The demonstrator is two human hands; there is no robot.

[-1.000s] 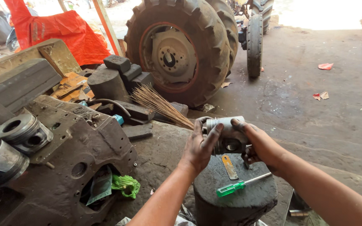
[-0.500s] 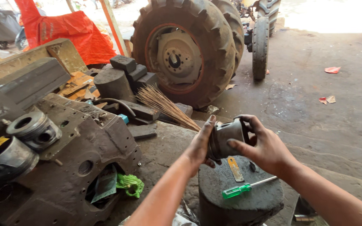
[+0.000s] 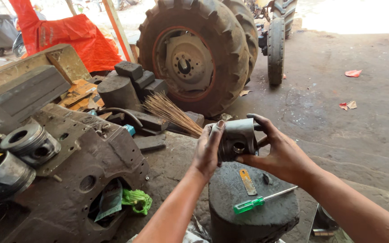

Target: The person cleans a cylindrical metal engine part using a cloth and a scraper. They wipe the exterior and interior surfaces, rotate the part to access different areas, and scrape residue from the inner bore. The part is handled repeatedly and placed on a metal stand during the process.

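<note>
Grey piston (image 3: 236, 138) clamped between left hand (image 3: 208, 150) and right hand (image 3: 281, 155) — held above dark stump (image 3: 253, 211), green screwdriver (image 3: 248, 205) below.

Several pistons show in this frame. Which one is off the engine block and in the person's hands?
The grey piston at centre, clasped between left hand and right hand above the dark round stand. The other two pistons sit on the engine block at left.

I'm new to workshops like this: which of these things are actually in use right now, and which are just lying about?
In use:
- metal piston, held between left hand and right hand
- dark round block just below the hands

Lying about:
- green-handled screwdriver and flat metal strip on that block
- straw broom
- tractor tyre
- engine casting
- green rag
</note>
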